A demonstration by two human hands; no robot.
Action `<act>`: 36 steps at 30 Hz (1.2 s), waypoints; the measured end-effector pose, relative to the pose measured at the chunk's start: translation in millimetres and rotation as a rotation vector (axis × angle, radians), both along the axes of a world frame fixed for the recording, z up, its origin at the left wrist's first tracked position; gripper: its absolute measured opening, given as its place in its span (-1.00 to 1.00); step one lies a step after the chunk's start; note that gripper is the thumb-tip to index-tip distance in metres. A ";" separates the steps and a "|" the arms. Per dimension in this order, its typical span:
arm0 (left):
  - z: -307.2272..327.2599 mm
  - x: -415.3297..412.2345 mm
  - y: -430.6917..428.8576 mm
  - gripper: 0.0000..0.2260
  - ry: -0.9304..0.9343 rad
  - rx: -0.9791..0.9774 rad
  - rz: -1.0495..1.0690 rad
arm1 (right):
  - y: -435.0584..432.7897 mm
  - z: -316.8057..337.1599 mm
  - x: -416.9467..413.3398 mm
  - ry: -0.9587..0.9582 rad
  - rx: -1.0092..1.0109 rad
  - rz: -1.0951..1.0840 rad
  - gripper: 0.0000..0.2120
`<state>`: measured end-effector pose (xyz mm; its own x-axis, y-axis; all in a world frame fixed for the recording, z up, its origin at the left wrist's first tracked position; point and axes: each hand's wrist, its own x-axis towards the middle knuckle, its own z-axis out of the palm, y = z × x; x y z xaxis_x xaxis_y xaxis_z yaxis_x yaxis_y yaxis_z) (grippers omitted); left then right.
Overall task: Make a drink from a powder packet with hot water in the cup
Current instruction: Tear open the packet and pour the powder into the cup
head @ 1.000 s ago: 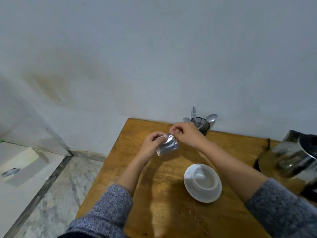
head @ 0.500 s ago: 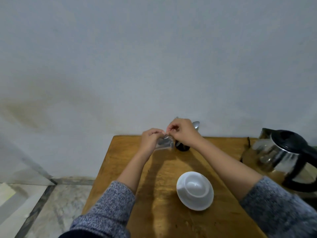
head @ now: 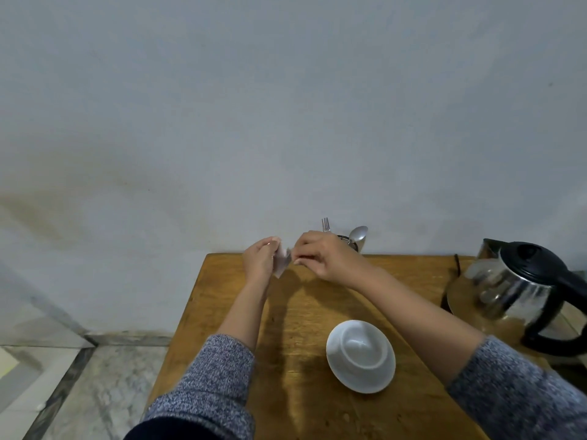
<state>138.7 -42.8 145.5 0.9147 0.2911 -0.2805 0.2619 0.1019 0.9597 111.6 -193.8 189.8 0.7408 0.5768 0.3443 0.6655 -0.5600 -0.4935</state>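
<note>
Head view: you look down on a wooden surface (head: pixel 301 312) set against a pale wall, both hands raised over its far edge.
Packet: the powder packet (head: pixel 282 260) is pinched between your two hands at about 12 o'clock from you, off the surface; only a small silvery, crinkled foil patch shows, so you cannot read its long axis with certainty, though it seems to hang downward.
Left hand: your left hand (head: pixel 261 259) is closed on the packet's left side, fingers curled narrow.
Right hand: your right hand (head: pixel 320 255) pinches its right top edge, thumb and forefinger tight together.
Key relation: the cup (head: pixel 361 355) lies at roughly 5 o'clock from the packet, nearer to you and nearer your right arm; it appears to sit mouth-down on its saucer, glossy white ceramic, round, foot ring up.
Judgement: tearing looks like the step in hand; the cup would likely need turning upright before pouring.
Kettle: the electric kettle (head: pixel 514 290), polished steel with black lid and handle, stands at 3 o'clock.
Cutlery: a fork (head: pixel 325 224) and spoon (head: pixel 358 233) stand in a dark holder (head: pixel 351 242) behind your right hand.
</note>
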 end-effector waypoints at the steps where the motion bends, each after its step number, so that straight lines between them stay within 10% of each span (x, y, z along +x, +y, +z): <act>1: -2.7 -0.8 4.6 -0.84 0.022 -0.006 0.027 | 2.2 -1.5 -0.4 0.007 -0.005 0.018 -0.89; 13: -14.7 -14.1 52.2 -0.80 -0.015 -0.070 0.336 | 31.9 -1.5 -8.5 -0.022 -0.021 0.149 -0.92; 31: -54.1 -56.2 125.9 -0.83 -0.032 -0.197 0.440 | 85.8 -127.4 -18.0 1.086 0.122 -0.405 -0.79; 36: -75.3 -74.4 159.1 -0.80 -0.034 -0.176 0.466 | 130.4 -174.7 -31.0 0.994 -0.206 -0.301 -0.74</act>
